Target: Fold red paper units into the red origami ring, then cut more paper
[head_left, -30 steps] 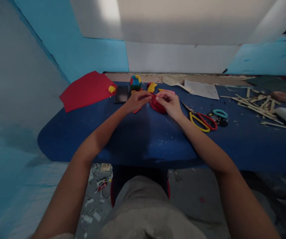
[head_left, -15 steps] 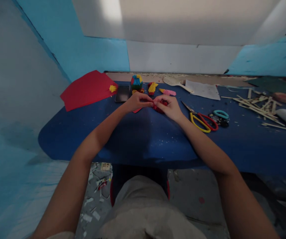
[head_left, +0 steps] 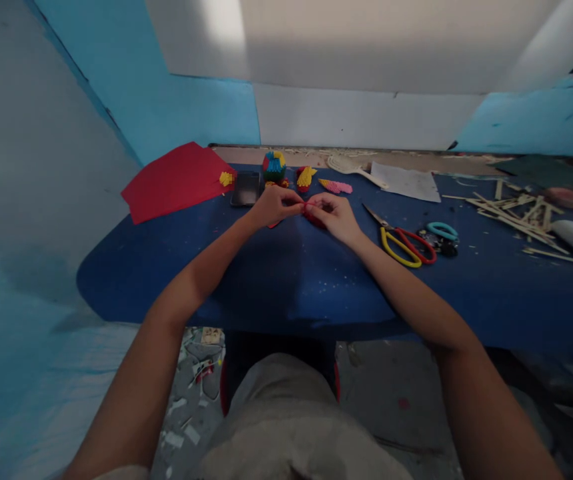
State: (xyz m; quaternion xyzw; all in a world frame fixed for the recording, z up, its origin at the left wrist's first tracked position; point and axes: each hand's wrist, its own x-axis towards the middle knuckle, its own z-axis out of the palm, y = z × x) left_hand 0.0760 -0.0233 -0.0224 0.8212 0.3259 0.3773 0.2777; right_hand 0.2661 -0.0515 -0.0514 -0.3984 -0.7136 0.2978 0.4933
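My left hand (head_left: 280, 205) and my right hand (head_left: 334, 215) meet over the middle of the blue table, fingertips almost touching. Between them is a small red piece (head_left: 313, 215), partly covered by my fingers; it looks like folded paper. Both hands pinch it, the right one curled around its far side. Under my left fingers lies a bit of red paper (head_left: 274, 224). Just beyond stand a multicoloured folded-paper ball (head_left: 274, 167), a red and yellow piece (head_left: 305, 179) and a pink piece with a yellow tip (head_left: 335, 186).
Left of my hands are a dark phone (head_left: 245, 189) and red sheets (head_left: 176, 180) with a yellow piece (head_left: 226, 179). To the right lie scissors (head_left: 401, 245), turquoise-handled snips (head_left: 442, 231), a pale slotted spoon (head_left: 356, 170), white paper (head_left: 406, 181) and several wooden sticks (head_left: 521, 217).
My right fingers have shifted slightly and now cover more of the red piece, which sits a little further left. The other things lie where they were.
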